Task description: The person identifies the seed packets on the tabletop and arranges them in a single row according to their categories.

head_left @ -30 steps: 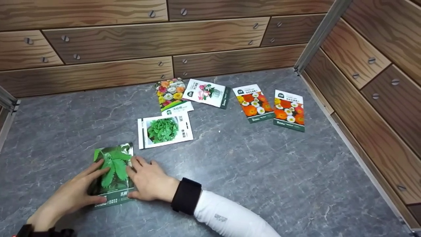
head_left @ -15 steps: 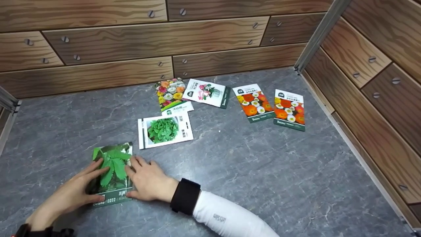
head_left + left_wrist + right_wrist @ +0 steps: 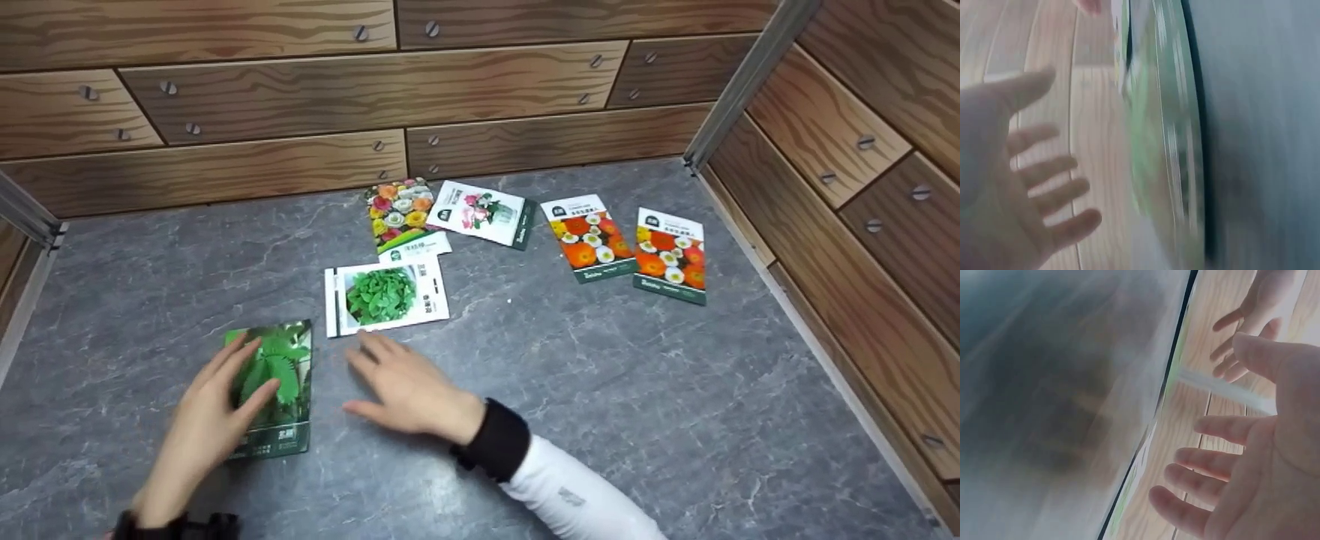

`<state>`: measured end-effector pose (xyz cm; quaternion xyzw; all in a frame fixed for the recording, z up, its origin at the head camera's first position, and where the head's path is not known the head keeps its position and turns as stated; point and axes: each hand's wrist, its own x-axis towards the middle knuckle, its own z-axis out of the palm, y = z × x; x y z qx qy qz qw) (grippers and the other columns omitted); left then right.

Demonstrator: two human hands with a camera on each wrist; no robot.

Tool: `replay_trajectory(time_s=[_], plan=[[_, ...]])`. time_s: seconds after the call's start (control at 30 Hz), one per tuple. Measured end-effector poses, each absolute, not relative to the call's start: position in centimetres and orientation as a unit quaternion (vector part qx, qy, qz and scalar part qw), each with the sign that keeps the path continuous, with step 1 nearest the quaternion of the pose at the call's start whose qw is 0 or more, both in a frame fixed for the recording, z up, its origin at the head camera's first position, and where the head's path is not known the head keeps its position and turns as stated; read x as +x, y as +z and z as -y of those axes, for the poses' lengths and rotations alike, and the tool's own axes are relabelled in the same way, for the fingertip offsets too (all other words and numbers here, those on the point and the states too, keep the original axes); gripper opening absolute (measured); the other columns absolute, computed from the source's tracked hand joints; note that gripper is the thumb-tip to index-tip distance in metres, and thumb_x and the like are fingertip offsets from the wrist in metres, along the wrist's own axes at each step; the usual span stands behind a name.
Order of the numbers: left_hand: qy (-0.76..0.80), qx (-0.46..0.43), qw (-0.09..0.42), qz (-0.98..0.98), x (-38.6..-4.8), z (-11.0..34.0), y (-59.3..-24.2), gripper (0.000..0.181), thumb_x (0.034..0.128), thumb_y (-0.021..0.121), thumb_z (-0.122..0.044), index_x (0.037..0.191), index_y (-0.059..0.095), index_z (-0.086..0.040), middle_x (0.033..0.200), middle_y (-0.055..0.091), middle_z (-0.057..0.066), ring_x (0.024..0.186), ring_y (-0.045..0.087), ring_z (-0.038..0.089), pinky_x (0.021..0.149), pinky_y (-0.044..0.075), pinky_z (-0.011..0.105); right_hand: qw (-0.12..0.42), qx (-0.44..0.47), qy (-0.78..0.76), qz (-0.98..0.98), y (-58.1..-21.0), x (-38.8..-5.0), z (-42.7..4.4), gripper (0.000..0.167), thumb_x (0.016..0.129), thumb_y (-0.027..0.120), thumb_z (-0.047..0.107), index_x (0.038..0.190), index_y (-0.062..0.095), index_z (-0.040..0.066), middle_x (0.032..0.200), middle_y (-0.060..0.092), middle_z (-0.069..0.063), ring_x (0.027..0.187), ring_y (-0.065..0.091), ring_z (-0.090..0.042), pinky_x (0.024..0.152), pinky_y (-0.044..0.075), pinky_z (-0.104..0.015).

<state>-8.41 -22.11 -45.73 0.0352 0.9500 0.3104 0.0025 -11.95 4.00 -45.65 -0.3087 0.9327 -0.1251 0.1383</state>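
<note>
A green leaf-pictured packet (image 3: 289, 401) lies flat at the front left of the grey tabletop in the head view. Over its left side is the left hand (image 3: 210, 412), fingers spread; in the left wrist view that hand (image 3: 1027, 174) shows a gap between its fingers and the blurred packet (image 3: 1148, 135). The right hand (image 3: 412, 390) is to the right of the packet, apart from it, its fingertips just below the white herb packet (image 3: 435, 296). In the right wrist view the right hand (image 3: 1252, 455) has loosely extended fingers and holds nothing.
Behind the herb packet lie a mixed-flower packet (image 3: 401, 214) and a pink-flower packet (image 3: 480, 214). Two orange-flower packets (image 3: 589, 240) (image 3: 670, 255) lie further right. Wood-patterned walls (image 3: 375, 90) stand behind and to the right of the grey tabletop (image 3: 600, 390).
Both hands have lifted from the leaf packet's edges. The right hand has moved right and away, while the left has shifted slightly up over the packet. The head view has shifted a little.
</note>
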Motion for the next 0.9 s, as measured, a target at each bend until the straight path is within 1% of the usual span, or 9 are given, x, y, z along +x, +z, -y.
replay_trajectory(time_s=[0.17, 0.23, 0.37, 0.47, 0.63, 0.77, 0.9], plan=[[0.345, 0.023, -0.075, -0.935, -8.9, 18.0, -45.4, 0.060, 0.0987, 0.074, -0.020, 0.151, 0.053, 0.000, 0.160, 0.046, 0.030, 0.145, 0.045, 0.056, 0.118, 0.038, 0.074, 0.106, -0.301, -0.156, -0.935, -45.5, -12.8, -7.0, 0.076, 0.103, 0.057, 0.056, 0.162, 0.039, 0.012, 0.175, 0.027, -0.016, 0.162, 0.031, -0.034, 0.128, 0.037, -0.057], [0.353, 0.024, -0.091, -0.931, -9.2, 16.4, -45.4, 0.057, 0.0987, 0.073, -0.020, 0.149, 0.055, 0.000, 0.159, 0.048, 0.030, 0.144, 0.048, 0.055, 0.118, 0.039, 0.072, 0.093, -0.295, -0.165, -0.937, -45.4, -13.0, -8.0, 0.076, 0.103, 0.059, 0.055, 0.161, 0.040, 0.010, 0.174, 0.029, -0.016, 0.161, 0.033, -0.035, 0.127, 0.039, -0.058], [0.360, 0.008, -0.074, -0.930, -9.8, 13.4, -45.4, 0.058, 0.1002, 0.071, -0.024, 0.151, 0.054, -0.003, 0.161, 0.047, 0.027, 0.146, 0.048, 0.052, 0.120, 0.040, 0.069, 0.083, -0.277, -0.191, -0.938, -45.1, -13.4, -9.8, 0.076, 0.103, 0.061, 0.052, 0.161, 0.041, 0.009, 0.173, 0.032, -0.018, 0.160, 0.035, -0.036, 0.128, 0.038, -0.057], [0.362, -0.005, -0.065, -0.930, -10.2, 11.7, -45.3, 0.059, 0.1002, 0.071, -0.027, 0.152, 0.053, -0.005, 0.162, 0.046, 0.025, 0.147, 0.048, 0.050, 0.119, 0.042, 0.068, 0.079, -0.266, -0.205, -0.939, -45.0, -13.8, -10.8, 0.075, 0.103, 0.062, 0.051, 0.161, 0.041, 0.008, 0.172, 0.033, -0.019, 0.159, 0.036, -0.037, 0.128, 0.037, -0.058], [0.374, -0.020, -0.076, -0.924, -11.2, 9.8, -45.3, 0.056, 0.1015, 0.068, -0.027, 0.151, 0.055, -0.005, 0.161, 0.049, 0.025, 0.146, 0.050, 0.048, 0.117, 0.045, 0.065, 0.067, -0.236, -0.220, -0.944, -44.9, -14.8, -12.1, 0.073, 0.103, 0.063, 0.048, 0.160, 0.043, 0.008, 0.171, 0.036, -0.019, 0.158, 0.038, -0.038, 0.128, 0.037, -0.057], [0.387, -0.036, -0.090, -0.917, -12.0, 8.7, -45.5, 0.053, 0.1022, 0.067, -0.025, 0.149, 0.056, -0.003, 0.159, 0.050, 0.025, 0.145, 0.051, 0.048, 0.116, 0.046, 0.064, 0.061, -0.220, -0.228, -0.947, -45.2, -15.5, -12.9, 0.073, 0.103, 0.064, 0.048, 0.160, 0.043, 0.009, 0.169, 0.039, -0.019, 0.155, 0.042, -0.039, 0.125, 0.042, -0.057], [0.401, -0.041, -0.094, -0.910, -12.6, 7.9, -45.7, 0.052, 0.1022, 0.066, -0.022, 0.149, 0.056, -0.002, 0.160, 0.048, 0.028, 0.145, 0.050, 0.050, 0.116, 0.046, 0.065, 0.059, -0.208, -0.231, -0.949, -45.6, -16.1, -13.5, 0.072, 0.103, 0.064, 0.047, 0.159, 0.045, 0.008, 0.167, 0.041, -0.020, 0.154, 0.043, -0.040, 0.124, 0.043, -0.057]])
